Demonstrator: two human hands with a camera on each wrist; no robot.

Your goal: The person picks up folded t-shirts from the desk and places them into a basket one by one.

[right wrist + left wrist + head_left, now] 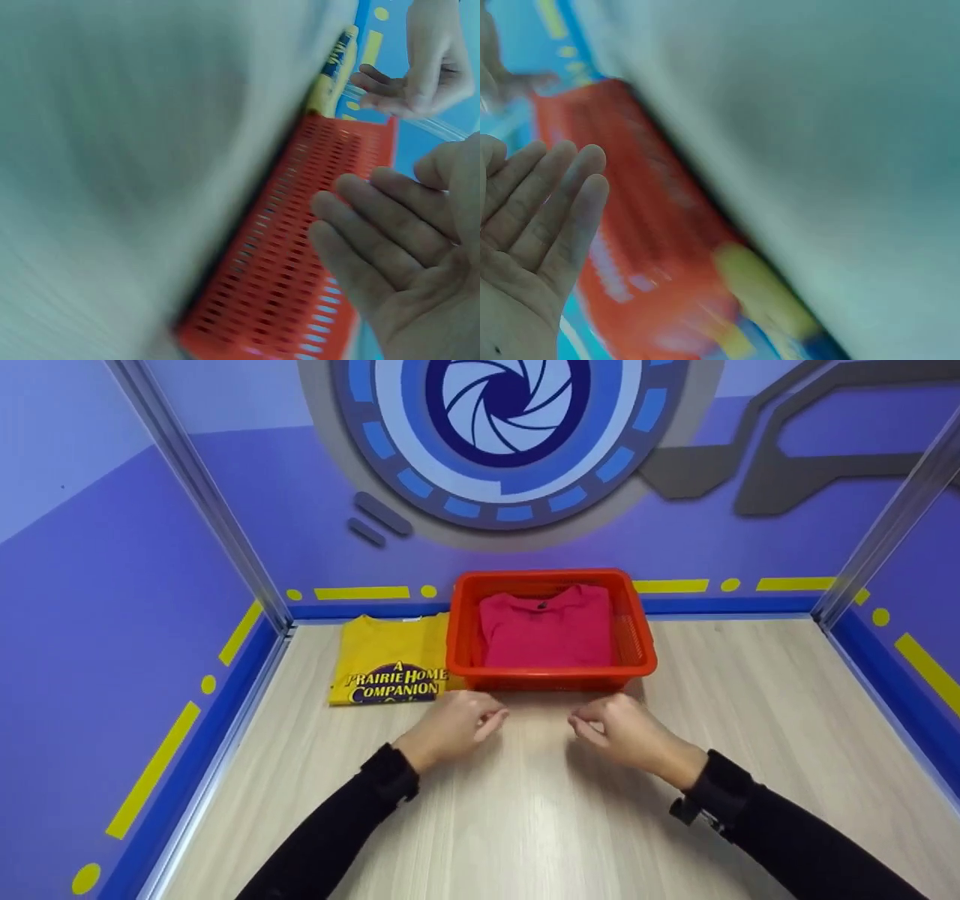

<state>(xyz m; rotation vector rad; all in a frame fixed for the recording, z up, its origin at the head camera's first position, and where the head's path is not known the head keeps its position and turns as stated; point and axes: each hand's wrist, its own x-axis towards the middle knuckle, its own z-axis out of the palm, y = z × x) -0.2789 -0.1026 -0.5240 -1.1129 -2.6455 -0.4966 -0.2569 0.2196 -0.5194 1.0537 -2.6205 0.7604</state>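
A red plastic basket (555,681) stands at the back of the table, with a folded pink shirt (547,630) inside it. Left of the basket lies a folded yellow T-shirt (390,660) with printed lettering; the basket's left side overlaps it in the head view. My left hand (455,726) is in front of the basket's left corner, holding nothing, its fingers extended in the left wrist view. Mirroring it, my right hand (630,735) hovers before the basket's right part. Its fingers (375,232) are loosely extended and hold nothing. The basket's perforated front wall shows in the right wrist view.
The pale wooden table (525,825) is enclosed by purple-blue printed panels (90,585) at the back and sides. Metal corner posts (202,487) rise at the table's back corners. Both forearms in black sleeves reach in from the front.
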